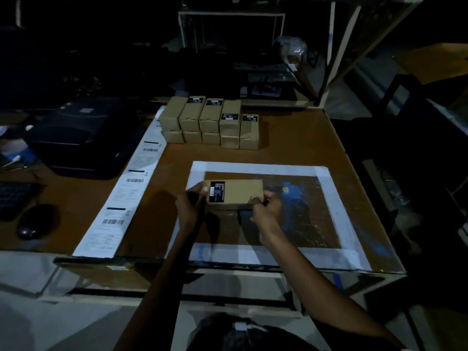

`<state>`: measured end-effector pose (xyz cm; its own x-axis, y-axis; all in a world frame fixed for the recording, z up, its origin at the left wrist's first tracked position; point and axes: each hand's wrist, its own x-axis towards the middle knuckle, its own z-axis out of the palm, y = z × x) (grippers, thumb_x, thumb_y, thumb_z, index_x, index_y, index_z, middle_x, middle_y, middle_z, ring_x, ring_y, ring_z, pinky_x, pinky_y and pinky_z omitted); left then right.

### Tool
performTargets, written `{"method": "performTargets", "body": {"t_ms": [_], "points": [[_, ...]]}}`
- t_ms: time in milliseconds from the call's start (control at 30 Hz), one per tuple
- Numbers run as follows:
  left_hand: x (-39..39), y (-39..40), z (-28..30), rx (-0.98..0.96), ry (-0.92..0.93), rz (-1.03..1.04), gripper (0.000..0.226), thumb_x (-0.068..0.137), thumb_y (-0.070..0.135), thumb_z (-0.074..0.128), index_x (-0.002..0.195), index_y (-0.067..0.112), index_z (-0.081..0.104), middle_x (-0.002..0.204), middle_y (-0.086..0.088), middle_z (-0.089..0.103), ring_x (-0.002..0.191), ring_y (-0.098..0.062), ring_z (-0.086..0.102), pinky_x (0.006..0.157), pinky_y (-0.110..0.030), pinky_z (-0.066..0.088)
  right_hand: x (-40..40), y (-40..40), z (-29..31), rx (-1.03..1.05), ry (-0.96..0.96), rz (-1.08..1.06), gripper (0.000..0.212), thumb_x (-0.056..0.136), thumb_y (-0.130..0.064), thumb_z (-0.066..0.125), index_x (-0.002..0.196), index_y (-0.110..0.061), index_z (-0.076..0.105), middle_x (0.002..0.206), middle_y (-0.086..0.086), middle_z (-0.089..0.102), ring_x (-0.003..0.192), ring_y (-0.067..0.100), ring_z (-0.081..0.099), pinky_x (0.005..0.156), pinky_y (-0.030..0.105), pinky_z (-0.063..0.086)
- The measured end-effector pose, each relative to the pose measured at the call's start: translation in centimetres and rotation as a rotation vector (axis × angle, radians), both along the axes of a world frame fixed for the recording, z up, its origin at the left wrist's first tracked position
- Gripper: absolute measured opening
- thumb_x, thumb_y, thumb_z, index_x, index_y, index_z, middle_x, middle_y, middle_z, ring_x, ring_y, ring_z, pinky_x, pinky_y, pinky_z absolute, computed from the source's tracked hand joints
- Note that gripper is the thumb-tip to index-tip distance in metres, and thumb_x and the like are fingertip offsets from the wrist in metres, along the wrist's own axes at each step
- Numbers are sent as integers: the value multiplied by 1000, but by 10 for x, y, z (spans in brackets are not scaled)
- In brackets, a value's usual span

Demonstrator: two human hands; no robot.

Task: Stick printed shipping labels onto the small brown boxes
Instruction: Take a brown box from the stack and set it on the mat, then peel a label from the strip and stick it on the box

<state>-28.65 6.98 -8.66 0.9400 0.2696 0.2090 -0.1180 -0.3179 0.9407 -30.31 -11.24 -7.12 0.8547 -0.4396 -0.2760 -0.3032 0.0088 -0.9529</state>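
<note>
Both hands hold one small brown box (234,194) over the middle of the tabletop (291,145), inside a square marked out in white tape (260,166). Left hand (190,204) curls round the box's left end, thumb on the top face beside a black printed sticker (217,191). Right hand (266,208) pinches the box's right near corner, fingers curled under it. The box lies on its long side, closed, so its contents cannot be seen.

At the far edge of the tabletop stands a stack of brown boxes (211,122), two layers high, five across, all closed; several upper ones carry black stickers on top. Along the left runs a long white strip of shipping labels (126,196) with barcodes, lying flat from near the stack to the near edge. Left of the strip sit a dark printer (83,138), a mouse (35,221) and part of a keyboard (14,198). The room is dim and the shelves behind are too dark to read.
</note>
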Motion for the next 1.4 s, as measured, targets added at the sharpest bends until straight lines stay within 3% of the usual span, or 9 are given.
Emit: {"method": "performTargets", "body": {"t_ms": [200,333,467,533,600,833,967,1167,1400], "points": [[-9,1,14,27,24,-150,46,101,36,55,68,5,59,59,-2,63,54,-17,59,55,-31,41,-3,0,-2,-44,107,19,53,93,-20,67,141,-17,45,122,6,62,101,23,63,88,46,58],[-9,12,18,17,23,-271,25,104,24,53,96,11,73,89,2,76,84,-15,73,71,-36,59,-3,0,-6,-37,89,-3,45,95,-18,64,137,-20,49,113,2,62,83,10,57,69,31,50],[-3,36,14,116,10,-321,20,102,17,55,92,22,73,86,12,74,79,-4,70,69,-24,57,-5,23,1,-137,23,-151,56,86,-21,71,131,-30,40,131,6,47,97,19,59,83,43,57],[-2,62,11,99,50,-312,13,96,27,64,100,21,75,91,7,76,82,-9,72,75,-34,60,-4,45,11,-224,-48,-209,58,87,-18,72,135,-27,40,134,4,41,99,17,57,83,43,59],[0,96,12,97,125,-293,40,89,41,68,116,12,74,103,-6,76,97,-17,72,86,-46,59,-1,74,20,-283,-131,-182,53,88,-16,70,132,-30,44,135,0,43,103,15,57,84,41,58],[2,199,19,201,37,-188,19,92,31,68,104,17,69,94,-14,75,89,-28,72,78,-46,58,-5,204,25,-99,-42,228,14,97,-14,62,97,-27,67,108,1,69,99,19,65,86,34,56],[5,243,7,322,112,-160,28,93,25,70,113,7,71,102,-12,75,89,-27,71,77,-34,55,-15,253,10,-12,143,344,22,99,-21,62,119,-13,65,94,6,70,72,17,65,63,32,58],[4,281,-14,384,295,-175,31,92,25,71,110,0,70,97,-15,73,79,-20,69,58,-21,44,-3,295,10,-50,256,328,37,98,-29,63,128,-8,61,98,5,69,75,19,64,62,35,54],[6,289,-16,417,197,-163,25,89,20,72,103,-1,74,104,-13,75,98,-23,70,72,-20,42,10,313,20,-20,305,372,15,95,-17,68,84,-7,66,68,0,60,48,7,49,37,15,32]]}}
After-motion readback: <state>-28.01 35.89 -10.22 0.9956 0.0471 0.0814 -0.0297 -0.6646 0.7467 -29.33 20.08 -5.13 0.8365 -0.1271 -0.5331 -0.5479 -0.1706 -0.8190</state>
